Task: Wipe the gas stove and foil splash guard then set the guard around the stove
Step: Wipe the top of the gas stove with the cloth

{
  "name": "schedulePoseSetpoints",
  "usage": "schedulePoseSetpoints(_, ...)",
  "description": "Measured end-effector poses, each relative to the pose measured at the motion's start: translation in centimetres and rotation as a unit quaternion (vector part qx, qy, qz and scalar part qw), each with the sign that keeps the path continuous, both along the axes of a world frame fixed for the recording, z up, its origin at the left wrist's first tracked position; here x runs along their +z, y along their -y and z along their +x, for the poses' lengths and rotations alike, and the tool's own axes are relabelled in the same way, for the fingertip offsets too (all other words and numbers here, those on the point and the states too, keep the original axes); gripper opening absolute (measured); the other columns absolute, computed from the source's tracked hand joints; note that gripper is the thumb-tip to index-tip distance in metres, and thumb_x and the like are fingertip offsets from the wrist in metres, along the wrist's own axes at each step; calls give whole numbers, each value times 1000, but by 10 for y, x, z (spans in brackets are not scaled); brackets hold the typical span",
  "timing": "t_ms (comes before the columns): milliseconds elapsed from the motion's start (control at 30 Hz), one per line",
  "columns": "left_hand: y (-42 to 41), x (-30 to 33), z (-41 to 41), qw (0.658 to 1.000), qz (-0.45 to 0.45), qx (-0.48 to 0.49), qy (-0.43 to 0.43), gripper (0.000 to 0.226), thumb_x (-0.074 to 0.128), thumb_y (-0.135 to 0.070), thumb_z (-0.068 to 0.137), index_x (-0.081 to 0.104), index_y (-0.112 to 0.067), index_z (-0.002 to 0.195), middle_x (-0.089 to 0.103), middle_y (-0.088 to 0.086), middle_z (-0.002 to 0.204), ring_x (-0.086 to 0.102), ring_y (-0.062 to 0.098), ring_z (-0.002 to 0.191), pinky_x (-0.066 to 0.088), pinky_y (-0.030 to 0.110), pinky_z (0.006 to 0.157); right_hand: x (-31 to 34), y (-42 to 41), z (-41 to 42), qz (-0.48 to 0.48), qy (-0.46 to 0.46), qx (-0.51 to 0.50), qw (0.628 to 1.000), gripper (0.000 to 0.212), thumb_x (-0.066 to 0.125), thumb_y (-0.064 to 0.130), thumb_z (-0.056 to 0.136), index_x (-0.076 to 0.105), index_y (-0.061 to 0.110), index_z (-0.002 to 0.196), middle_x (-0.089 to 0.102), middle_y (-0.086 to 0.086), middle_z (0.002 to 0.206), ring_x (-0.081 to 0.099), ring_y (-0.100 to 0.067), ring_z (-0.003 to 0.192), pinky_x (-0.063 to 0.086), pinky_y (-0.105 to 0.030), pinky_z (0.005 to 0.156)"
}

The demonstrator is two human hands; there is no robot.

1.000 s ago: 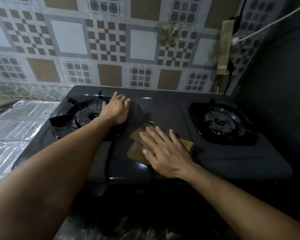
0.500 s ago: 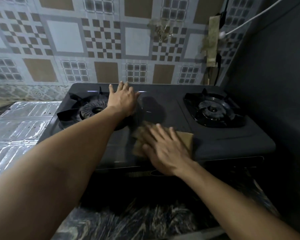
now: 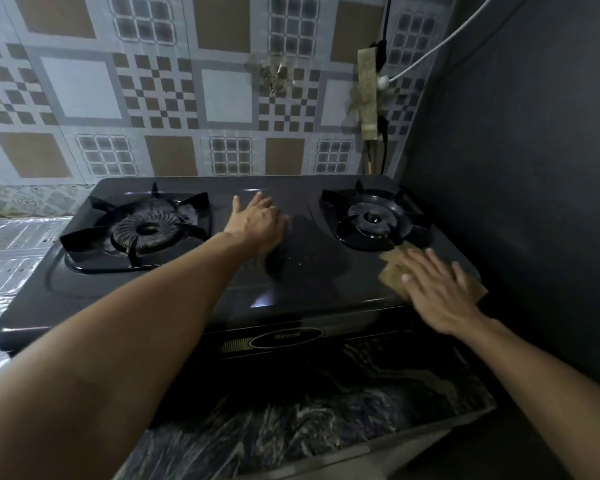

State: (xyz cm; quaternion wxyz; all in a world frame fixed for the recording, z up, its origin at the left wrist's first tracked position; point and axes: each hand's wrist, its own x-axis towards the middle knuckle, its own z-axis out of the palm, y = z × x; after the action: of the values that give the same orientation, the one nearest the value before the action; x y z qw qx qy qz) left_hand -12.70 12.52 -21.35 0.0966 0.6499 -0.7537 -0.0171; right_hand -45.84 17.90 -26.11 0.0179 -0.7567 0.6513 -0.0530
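Observation:
A black two-burner gas stove [image 3: 312, 271] stands on a dark marbled counter against the tiled wall. My left hand [image 3: 257, 221] rests flat on the stove top between the left burner [image 3: 146, 230] and the right burner [image 3: 374, 216], fingers straight. My right hand [image 3: 437, 289] presses a brown cloth [image 3: 392, 270] flat onto the stove's front right corner, just in front of the right burner. The foil splash guard [image 3: 11, 258] lies flat on the counter to the left of the stove.
A dark wall [image 3: 520, 202] stands close along the stove's right side. On the tiled wall behind, a taped strip [image 3: 366, 95] hangs with a white cable and black cords. The marbled counter edge [image 3: 326, 424] runs in front of the stove.
My right hand has slid the cloth from the stove's middle front to the front right corner. My left hand has shifted from the left burner's edge to the centre of the stove top.

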Motion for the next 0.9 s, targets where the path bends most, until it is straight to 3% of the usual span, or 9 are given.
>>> schedulePoseSetpoints(100, -7, 1, -28, 999, 12, -15, -33, 47, 26, -34, 104, 57, -8, 127, 40, 8, 149, 15, 25, 148, 5, 62, 115, 3, 7, -5, 14, -1, -28, 1000, 51, 16, 42, 102, 21, 30, 151, 10, 13, 161, -8, -13, 148, -5, -51, 118)
schedulePoseSetpoints(267, -10, -4, -68, 998, 16, -33, -48, 43, 25, -29, 103, 60, -10, 120, 46, 5, 144, 18, 24, 147, 8, 62, 115, -5, -27, 55, -37, -27, 142, 989, 71, -2, 53, 88, 19, 30, 152, 13, 12, 161, 4, -13, 148, 0, -47, 118)
schedulePoseSetpoints(367, -12, -8, -85, 999, 36, -30, -27, 45, 25, -29, 103, 59, -8, 122, 43, 7, 147, 15, 22, 148, 6, 61, 115, -5, -25, 49, -35, -17, 190, 981, 72, -3, 55, 87, 18, 32, 152, 14, 14, 160, 6, -10, 148, 0, -44, 117)
schedulePoseSetpoints(467, -15, -11, -91, 999, 39, -3, -8, 48, 25, -32, 102, 56, -7, 128, 36, 6, 153, 12, 21, 149, 2, 59, 116, -6, -2, 1, -31, -3, 143, 989, 70, 1, 56, 90, 24, 29, 150, 16, 14, 160, 6, -6, 148, 1, -41, 118)
schedulePoseSetpoints(533, -21, -14, -91, 999, 49, 9, -12, 49, 24, -34, 102, 54, -10, 133, 33, 6, 155, 10, 22, 149, 1, 60, 116, -3, 18, -38, -16, 2, 70, 997, 57, 10, 51, 99, 21, 31, 151, 14, 15, 160, 5, -6, 148, 2, -42, 118)
schedulePoseSetpoints(633, -30, -16, -92, 997, 71, 21, 5, 50, 20, -37, 103, 47, -19, 141, 24, 5, 159, 5, 23, 149, -2, 60, 116, 7, 36, -78, 41, 13, -3, 999, 54, 13, 47, 102, 16, 29, 152, 6, 14, 161, -2, -11, 149, 1, -46, 119)
schedulePoseSetpoints(767, -36, -15, -93, 994, 94, 48, 20, 51, 17, -41, 102, 36, -27, 147, 14, 5, 161, -1, 24, 150, -5, 61, 115, 5, 29, -71, 29, 11, 11, 999, 53, 13, 42, 102, 16, 25, 153, 8, 10, 162, -4, -16, 149, -2, -48, 120)
schedulePoseSetpoints(900, -44, -14, -92, 993, 92, 69, 7, 50, 18, -41, 102, 33, -28, 148, 12, 6, 162, -1, 24, 150, -5, 61, 115, -1, -2, -28, -6, 1, 119, 993, 60, 7, 47, 97, 15, 28, 153, 10, 12, 161, -1, -14, 149, -3, -46, 120)
